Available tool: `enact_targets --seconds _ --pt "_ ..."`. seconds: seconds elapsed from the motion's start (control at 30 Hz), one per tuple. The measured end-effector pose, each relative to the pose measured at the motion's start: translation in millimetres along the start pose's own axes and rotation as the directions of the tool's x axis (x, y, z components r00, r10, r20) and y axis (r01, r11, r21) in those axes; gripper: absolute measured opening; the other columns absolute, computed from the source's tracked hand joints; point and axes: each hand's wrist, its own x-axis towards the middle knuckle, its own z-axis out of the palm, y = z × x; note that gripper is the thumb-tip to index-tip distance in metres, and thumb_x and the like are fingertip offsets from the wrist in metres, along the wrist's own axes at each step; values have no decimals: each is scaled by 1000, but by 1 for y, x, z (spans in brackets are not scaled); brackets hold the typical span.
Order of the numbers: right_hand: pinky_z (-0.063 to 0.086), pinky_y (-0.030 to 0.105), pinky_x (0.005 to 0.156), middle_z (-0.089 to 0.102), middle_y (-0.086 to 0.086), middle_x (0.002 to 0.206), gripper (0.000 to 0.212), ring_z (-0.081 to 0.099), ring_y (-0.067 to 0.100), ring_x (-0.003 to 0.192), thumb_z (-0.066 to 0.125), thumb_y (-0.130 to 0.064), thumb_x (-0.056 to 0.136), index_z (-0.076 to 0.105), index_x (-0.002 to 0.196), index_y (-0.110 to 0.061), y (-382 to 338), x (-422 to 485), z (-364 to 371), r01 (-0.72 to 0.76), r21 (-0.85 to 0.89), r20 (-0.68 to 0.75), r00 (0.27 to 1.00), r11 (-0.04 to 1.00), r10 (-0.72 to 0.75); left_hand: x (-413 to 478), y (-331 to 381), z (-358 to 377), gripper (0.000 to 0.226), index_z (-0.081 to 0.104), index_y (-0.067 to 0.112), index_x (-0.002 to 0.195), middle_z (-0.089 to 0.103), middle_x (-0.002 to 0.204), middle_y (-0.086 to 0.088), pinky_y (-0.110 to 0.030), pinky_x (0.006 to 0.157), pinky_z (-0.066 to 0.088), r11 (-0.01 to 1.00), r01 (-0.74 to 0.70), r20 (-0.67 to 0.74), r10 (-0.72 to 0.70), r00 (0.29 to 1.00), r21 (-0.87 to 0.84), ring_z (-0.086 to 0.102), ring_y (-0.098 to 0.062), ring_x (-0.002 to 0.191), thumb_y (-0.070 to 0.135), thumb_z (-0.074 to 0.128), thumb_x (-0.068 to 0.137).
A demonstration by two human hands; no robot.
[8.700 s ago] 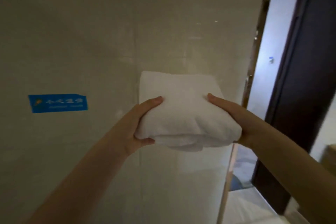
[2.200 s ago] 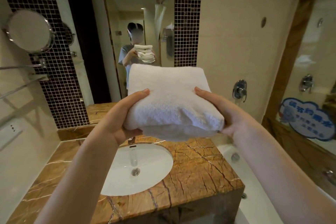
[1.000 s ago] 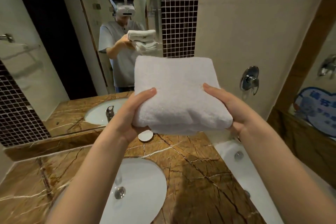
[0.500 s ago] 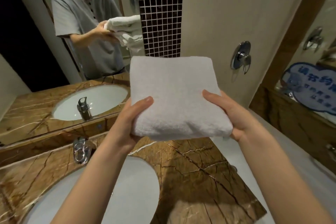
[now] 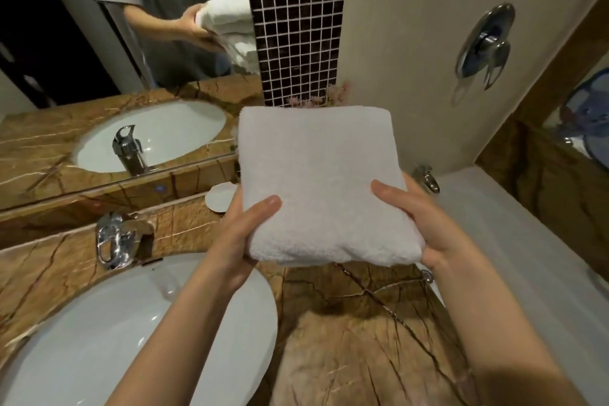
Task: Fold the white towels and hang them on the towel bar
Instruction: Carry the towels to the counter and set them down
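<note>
- Two hands hold one folded white towel [image 5: 321, 181] above the marble bench [image 5: 356, 339].
- Left hand [image 5: 235, 241] and right hand [image 5: 425, 224] fingers grip its near corners, thumbs on top.

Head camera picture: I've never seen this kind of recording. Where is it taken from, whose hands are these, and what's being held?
No machine here. A person wears a camera on the head, so you look forward and down along their arms. The left hand and right hand grip a folded white towel by its near corners, above a brown marble counter. The counter holds a white sink with a chrome faucet and a small round white object. The mirror shows the same person holding the towel.
</note>
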Motion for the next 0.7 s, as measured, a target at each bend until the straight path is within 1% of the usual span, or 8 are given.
enact_targets --seconds 0.07,0.17,0.27,0.33,0.4,0.47,0.6,0.7 --pt "55 24 72 69 2 117 63 66 18 106 71 -22 68 55 129 -17 13 9 -8 -9 -4 -7 1000 1000 9 6 -15 -7 92 51 24 130 64 124 -6 -29 78 55 1000 6 6 -6 1000 8 62 -25 112 45 89 49" --pt "55 24 72 69 1 118 65 66 17 106 77 -22 67 56 129 -21 35 21 -22 -43 -1 -1 999 999 43 16 -37 -16 81 54 27 126 64 124 -7 -29 78 55 1000 8 25 -8 1000 23 62 -25 112 43 87 54" --pt "55 25 75 67 -1 122 66 65 17 109 79 -31 66 57 128 -27 55 31 -36 -84 -12 15 996 996 84 25 -57 -24 76 52 26 128 64 124 -7 -28 78 54 999 23 19 -23 1000 34 62 -25 113 37 83 60" --pt "55 28 80 65 -1 125 66 63 18 113 79 -33 68 56 130 -30 68 39 -46 -99 -27 37 994 995 100 33 -72 -31 79 49 24 132 63 125 -6 -28 78 54 998 44 -3 -44 999 39 62 -25 113 35 81 60" --pt "51 37 90 63 1 128 66 61 21 116 77 -32 71 53 133 -28 80 48 -53 -107 -39 58 992 994 109 41 -84 -36 89 47 23 134 63 125 -6 -28 78 54 996 71 -22 -71 997 47 62 -24 113 39 85 55" --pt "49 42 94 62 4 129 69 60 25 118 77 -31 70 52 133 -25 92 56 -61 -103 -25 61 993 994 104 47 -97 -43 96 47 23 134 63 126 -7 -28 78 55 994 95 -36 -94 995 47 62 -25 112 44 88 50" --pt "51 43 92 62 7 129 72 60 29 117 82 -34 66 54 132 -24 114 69 -72 -114 9 64 991 993 114 61 -119 -54 81 46 23 135 63 126 -7 -30 79 54 993 102 -26 -100 995 59 61 -26 114 34 80 61" --pt "53 40 87 62 5 128 68 61 28 115 83 -35 67 56 129 -31 125 79 -80 -133 2 65 989 991 133 70 -130 -60 82 46 25 135 64 124 -6 -29 78 55 992 110 -28 -108 994 61 62 -25 113 33 79 60"
